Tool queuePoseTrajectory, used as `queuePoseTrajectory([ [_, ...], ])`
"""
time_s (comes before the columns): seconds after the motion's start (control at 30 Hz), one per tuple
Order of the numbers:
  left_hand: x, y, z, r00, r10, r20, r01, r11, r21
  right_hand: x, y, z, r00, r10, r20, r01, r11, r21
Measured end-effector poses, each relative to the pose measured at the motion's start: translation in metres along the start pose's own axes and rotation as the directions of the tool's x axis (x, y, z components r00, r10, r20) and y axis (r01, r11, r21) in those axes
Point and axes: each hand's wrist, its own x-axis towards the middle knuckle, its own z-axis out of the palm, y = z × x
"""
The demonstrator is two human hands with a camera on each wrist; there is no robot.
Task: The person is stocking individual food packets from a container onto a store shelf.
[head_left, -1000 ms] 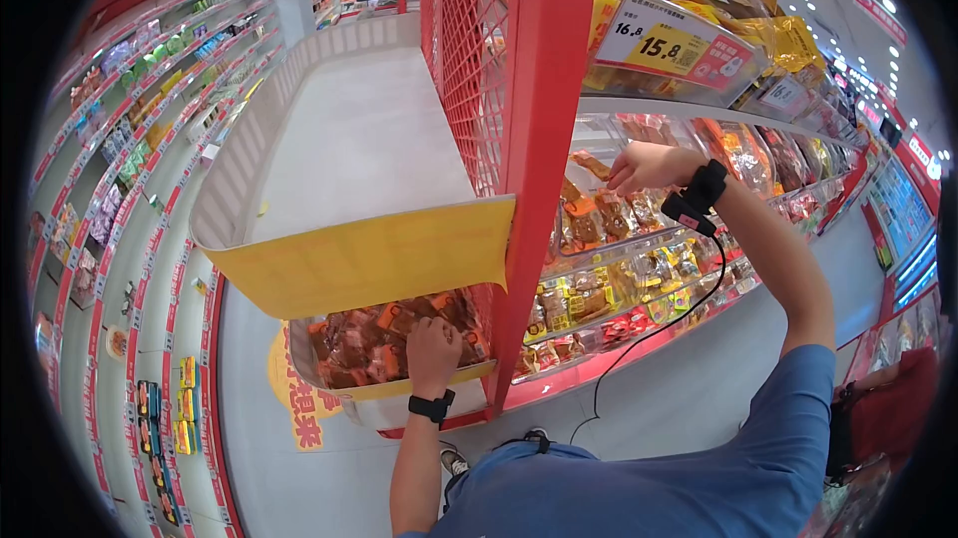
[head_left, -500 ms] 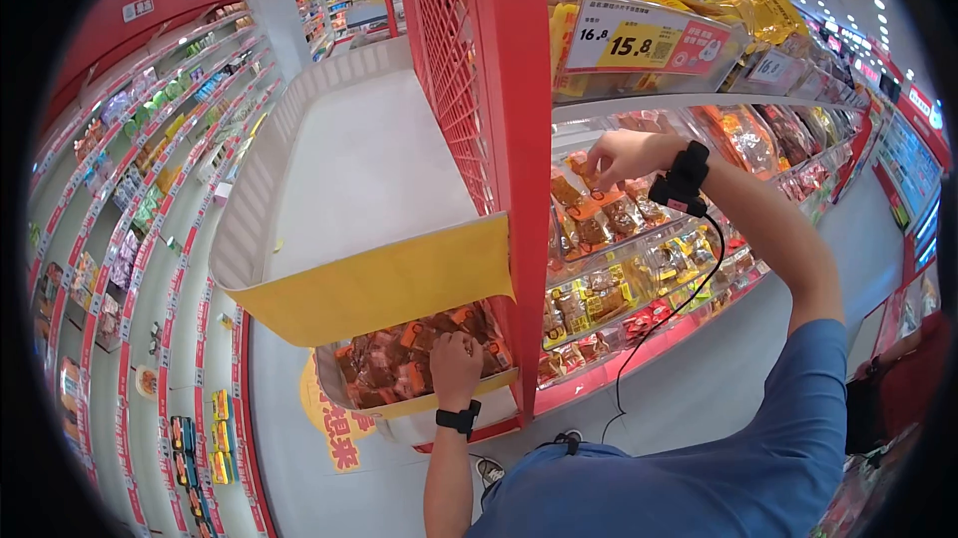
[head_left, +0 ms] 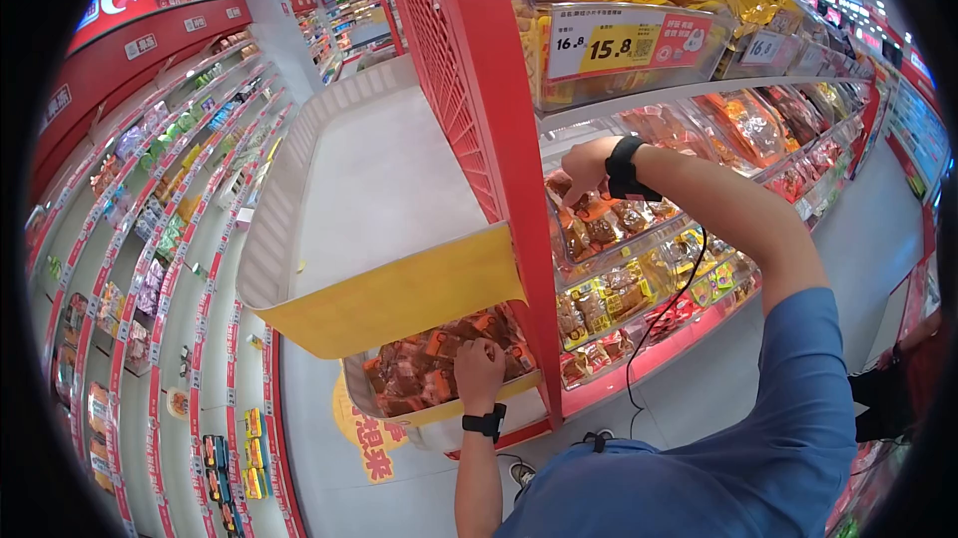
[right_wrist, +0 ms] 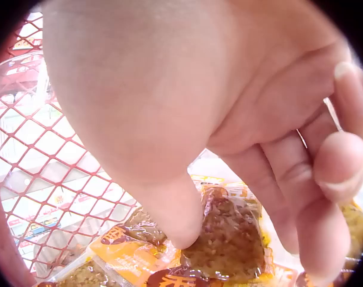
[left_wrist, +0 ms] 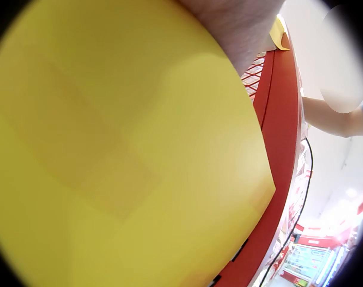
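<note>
resting on the sealed snack packets, right of centre near the lower basket's front edge, the left hand has bent fingers; whether it grips one, i cannot tell. rightward, the right hand is loosely open, thumb against a glossy packet near the clear bin's left edge. it looks light, soft-filled, slippery: best pinched by its sealed edge.

Held bare right hand at orange-and-brown plastic packets, lowered bare left hand among reddish-brown packets in yellow-fronted white basket
</note>
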Motion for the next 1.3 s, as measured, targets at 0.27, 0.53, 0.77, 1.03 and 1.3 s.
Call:
queuePoseTrajectory([
  [0.27,0.0,0.0,0.0,1.0,-0.011,0.021,0.011,1.0,-0.001,0.005,0.007,0.004,0.996,0.084,-0.039,-0.075,0.981,0.181],
  [0.53,0.001,-0.003,0.002,1.0,0.012,0.021,-0.012,1.0,0.0,-0.001,0.004,0.005,0.991,0.075,-0.109,-0.051,0.977,0.208],
  [0.77,0.0,-0.002,0.003,1.0,-0.005,0.005,0.005,1.0,-0.021,0.003,0.045,-0.008,0.936,0.168,-0.308,-0.083,0.959,0.272],
  [1.03,0.001,-0.005,0.002,0.998,-0.06,0.013,0.06,0.997,-0.046,0.008,0.058,0.013,0.988,0.083,-0.129,-0.058,0.981,0.185],
  [1.3,-0.002,-0.008,0.006,0.993,-0.116,0.036,0.109,0.979,0.171,0.012,0.057,0.017,0.986,0.129,-0.107,-0.107,0.976,0.19],
])
